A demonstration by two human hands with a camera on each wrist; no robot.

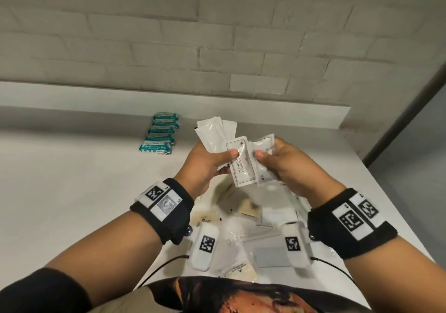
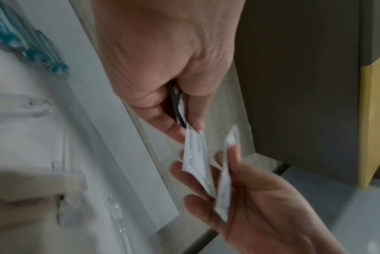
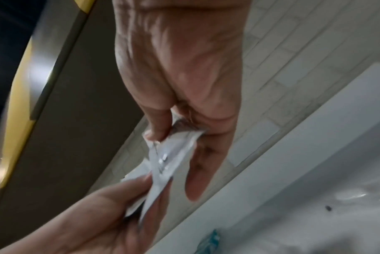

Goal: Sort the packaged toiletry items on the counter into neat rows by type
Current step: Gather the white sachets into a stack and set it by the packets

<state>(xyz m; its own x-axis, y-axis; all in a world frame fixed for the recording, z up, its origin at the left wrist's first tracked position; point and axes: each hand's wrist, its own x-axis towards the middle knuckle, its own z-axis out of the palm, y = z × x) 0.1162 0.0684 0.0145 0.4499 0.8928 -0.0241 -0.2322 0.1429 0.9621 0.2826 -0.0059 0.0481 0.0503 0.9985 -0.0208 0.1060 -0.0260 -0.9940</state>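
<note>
Both hands are raised over the white counter [image 1: 72, 180]. My left hand [image 1: 207, 163] grips a fan of several white sachets [image 1: 212, 131], thumb pressed on a front one printed "SHAMPOO CONDITIONER" [image 1: 241, 160]. My right hand [image 1: 284, 165] pinches another white sachet [image 1: 263, 146] right beside it. In the left wrist view the left hand [image 2: 180, 110] holds the shampoo sachet [image 2: 195, 154] by its end and the right hand [image 2: 250, 197] holds its sachet [image 2: 225, 189]. The right wrist view shows the right hand [image 3: 180, 130] pinching a crumpled sachet [image 3: 167, 159]. A neat row of teal packets [image 1: 160, 135] lies at the back left.
Under my wrists lies a loose heap of packaged items: a comb [image 1: 258, 232], a grey flat pack [image 1: 272, 256], a tan packet [image 1: 251, 207] and pale round packets [image 1: 205, 217]. A raised ledge [image 1: 169, 100] and brick wall [image 1: 217, 35] bound the counter behind; its right edge [image 1: 398, 206] drops off.
</note>
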